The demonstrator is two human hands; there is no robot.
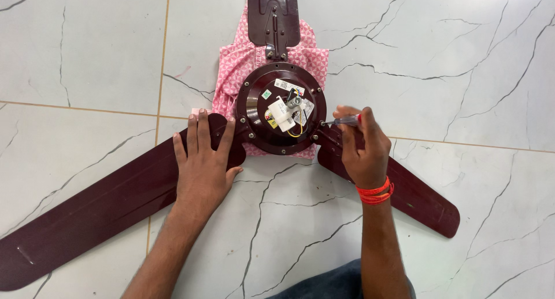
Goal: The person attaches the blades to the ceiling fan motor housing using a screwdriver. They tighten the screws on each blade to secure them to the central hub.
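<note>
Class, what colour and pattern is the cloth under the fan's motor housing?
Pink cloth with a small white geometric print; head view.

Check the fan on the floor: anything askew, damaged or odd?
Nothing looks broken. Oddities: the motor housing lies open side up on a rumpled pink cloth, with loose wires and a white part exposed. The left hand presses one blade flat; the right hand holds a screwdriver at the rim.

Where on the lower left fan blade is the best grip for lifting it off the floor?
Probably the left blade, taken mid-length across its long edges from above: it lies flat on the tiled floor, broad and thin. The left hand presses its root flat; the right hand holds a screwdriver.
</note>
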